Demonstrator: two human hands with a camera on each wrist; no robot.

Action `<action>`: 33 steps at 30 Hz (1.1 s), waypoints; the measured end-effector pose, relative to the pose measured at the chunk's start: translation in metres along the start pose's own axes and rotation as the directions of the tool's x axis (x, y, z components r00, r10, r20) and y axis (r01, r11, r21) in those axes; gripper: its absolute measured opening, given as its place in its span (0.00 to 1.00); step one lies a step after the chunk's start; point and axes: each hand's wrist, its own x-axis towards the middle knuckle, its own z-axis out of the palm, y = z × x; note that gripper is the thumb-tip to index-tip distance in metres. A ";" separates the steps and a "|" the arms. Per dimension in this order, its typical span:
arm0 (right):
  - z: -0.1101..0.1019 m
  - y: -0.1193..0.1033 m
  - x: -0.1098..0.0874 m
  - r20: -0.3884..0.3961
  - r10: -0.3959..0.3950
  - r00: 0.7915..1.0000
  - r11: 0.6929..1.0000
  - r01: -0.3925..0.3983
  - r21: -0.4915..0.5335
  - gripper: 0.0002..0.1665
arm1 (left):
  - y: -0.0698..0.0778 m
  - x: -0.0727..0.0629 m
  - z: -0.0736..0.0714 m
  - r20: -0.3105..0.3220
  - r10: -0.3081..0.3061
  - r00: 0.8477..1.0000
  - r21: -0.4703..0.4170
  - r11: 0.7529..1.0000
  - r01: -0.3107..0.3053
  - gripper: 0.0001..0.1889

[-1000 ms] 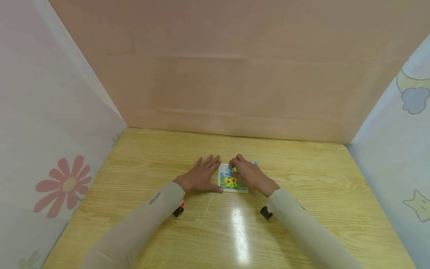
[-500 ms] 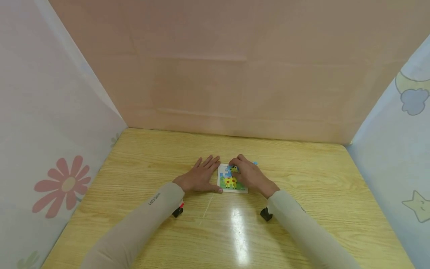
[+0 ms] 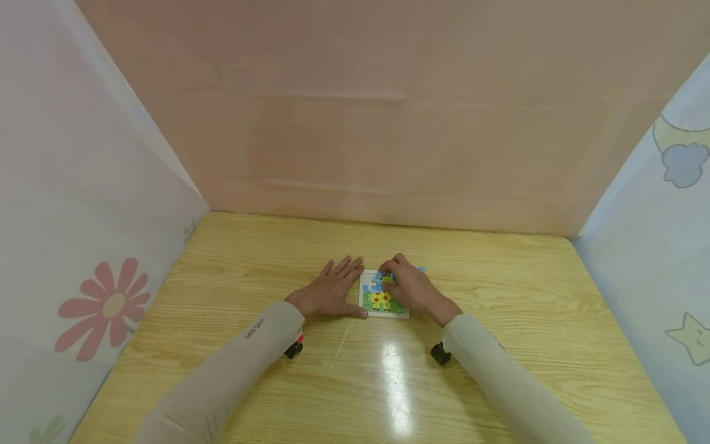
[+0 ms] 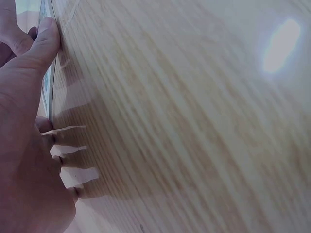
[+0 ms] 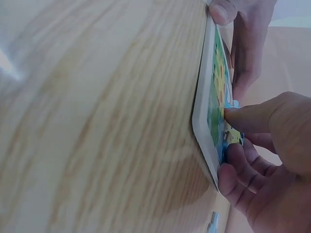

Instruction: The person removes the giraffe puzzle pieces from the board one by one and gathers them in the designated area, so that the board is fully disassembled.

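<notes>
A small jigsaw puzzle in a white-rimmed board lies on the table, its picture a yellow giraffe on green and blue. My right hand is over its right side, pinching a puzzle piece with the giraffe's head between thumb and fingers. In the right wrist view this piece is tilted against the board; whether it is seated cannot be told. My left hand rests on the table with fingers spread, its thumb at the board's near left corner. White frame base shows at the picture's upper left.
A loose blue puzzle piece lies on the wooden table just beyond the right hand. A brown panel rises along the table's back edge. Patterned walls stand at left and right.
The giraffe-head piece has turned and shifted slightly in my right fingers, showing more of its face and blue ground. My left hand stays in place.
</notes>
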 end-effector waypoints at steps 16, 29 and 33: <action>-0.008 0.000 0.002 0.035 0.013 0.999 1.000 -0.013 0.010 0.19 | 0.000 -0.003 -0.002 0.000 0.003 1.000 -0.017 1.000 -0.003 0.59; -0.010 0.004 0.005 0.075 0.011 0.997 0.978 -0.026 0.205 0.14 | 0.000 -0.004 -0.002 0.008 -0.006 1.000 -0.014 1.000 0.006 0.59; -0.012 0.002 0.005 0.080 0.018 0.997 0.975 -0.035 0.221 0.15 | 0.000 -0.004 -0.002 0.006 -0.006 1.000 -0.012 1.000 0.006 0.59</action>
